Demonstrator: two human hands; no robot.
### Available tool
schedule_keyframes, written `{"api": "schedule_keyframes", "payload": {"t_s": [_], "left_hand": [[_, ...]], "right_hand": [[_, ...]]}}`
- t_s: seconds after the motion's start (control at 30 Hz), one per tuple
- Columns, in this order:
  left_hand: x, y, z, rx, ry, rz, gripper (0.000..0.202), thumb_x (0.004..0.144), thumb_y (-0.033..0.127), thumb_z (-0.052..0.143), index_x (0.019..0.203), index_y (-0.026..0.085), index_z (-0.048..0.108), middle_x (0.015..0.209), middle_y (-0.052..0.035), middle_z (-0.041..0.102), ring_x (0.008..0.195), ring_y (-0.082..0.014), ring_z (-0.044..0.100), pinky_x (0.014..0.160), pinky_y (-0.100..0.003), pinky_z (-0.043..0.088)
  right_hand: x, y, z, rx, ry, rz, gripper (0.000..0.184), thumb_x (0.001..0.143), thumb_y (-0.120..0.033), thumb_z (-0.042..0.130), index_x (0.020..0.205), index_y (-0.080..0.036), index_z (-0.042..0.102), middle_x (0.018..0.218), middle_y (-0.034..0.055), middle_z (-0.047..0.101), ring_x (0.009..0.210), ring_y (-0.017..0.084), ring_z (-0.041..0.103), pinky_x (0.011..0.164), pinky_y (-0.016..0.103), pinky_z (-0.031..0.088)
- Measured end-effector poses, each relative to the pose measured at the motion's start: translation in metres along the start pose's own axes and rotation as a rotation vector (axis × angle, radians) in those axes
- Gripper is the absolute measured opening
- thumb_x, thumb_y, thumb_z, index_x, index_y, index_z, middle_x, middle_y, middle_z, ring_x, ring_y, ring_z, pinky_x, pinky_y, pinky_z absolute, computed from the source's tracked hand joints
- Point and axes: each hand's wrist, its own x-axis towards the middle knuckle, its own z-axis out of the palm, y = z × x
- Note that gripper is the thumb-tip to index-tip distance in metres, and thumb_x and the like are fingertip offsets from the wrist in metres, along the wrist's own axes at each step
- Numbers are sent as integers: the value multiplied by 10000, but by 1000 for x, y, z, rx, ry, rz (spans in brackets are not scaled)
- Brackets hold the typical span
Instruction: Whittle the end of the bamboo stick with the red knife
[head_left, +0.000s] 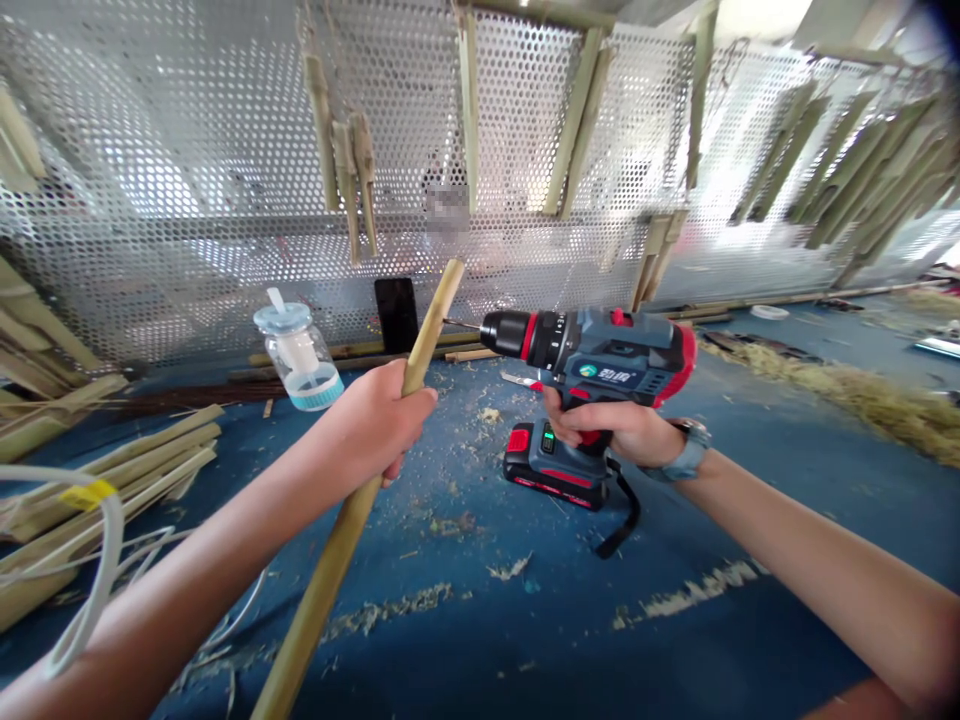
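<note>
Daylight glares through perforated screen; edges warp.

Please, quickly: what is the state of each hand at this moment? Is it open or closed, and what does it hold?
Left hand: closed, holding a bamboo pole.
Right hand: closed, holding a cordless drill.

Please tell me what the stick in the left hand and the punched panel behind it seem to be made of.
The stick looks like dry bamboo, pale straw-yellow and matte with a slightly uneven surface. The panel looks like perforated sheet metal, though steel or aluminium I cannot tell: it has a silvery sheen and evenly punched round holes.
</note>
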Motion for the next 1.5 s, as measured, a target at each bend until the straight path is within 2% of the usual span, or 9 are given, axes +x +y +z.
{"api": "schedule_keyframes", "payload": {"t_s": [0.27, 0.5, 1.1, 1.5], "left_hand": [[0, -1, -1, 12, 3, 10, 255, 997, 293, 504, 775, 287, 379, 453, 101, 451, 301, -130, 457, 325, -277, 407], [0, -1, 0, 5, 3, 5, 247, 1005, 285, 498, 788, 286, 381, 465, 109, 455, 294, -123, 450, 310, -266, 409], [-1, -1, 2, 68, 21, 5, 261, 997, 272, 488, 767, 293, 367, 411, 84, 454, 311, -154, 473, 327, -281, 406], [-3, 1, 4, 67, 26, -29, 256, 1025, 255, 474, 795, 283, 366, 433, 103, 449, 308, -133, 473, 328, -263, 414]], "right_hand": [[-1, 6, -4, 18, -34, 11, 151, 839, -342, 669, 920, -216, 648, 610, -30, 568, 580, 159, 489, 619, 344, 399], [0, 3, 0, 62, -1, 18, 170, 763, -323, 672, 888, -218, 626, 591, -41, 554, 551, 147, 477, 606, 331, 389], [-1, 1, -1, 37, -29, 1, 146, 791, -311, 651, 898, -214, 631, 597, -41, 574, 567, 140, 484, 615, 329, 394], [-2, 6, -3, 87, -19, 1, 149, 801, -292, 667, 925, -210, 652, 599, -43, 592, 561, 136, 484, 603, 317, 392]]}}
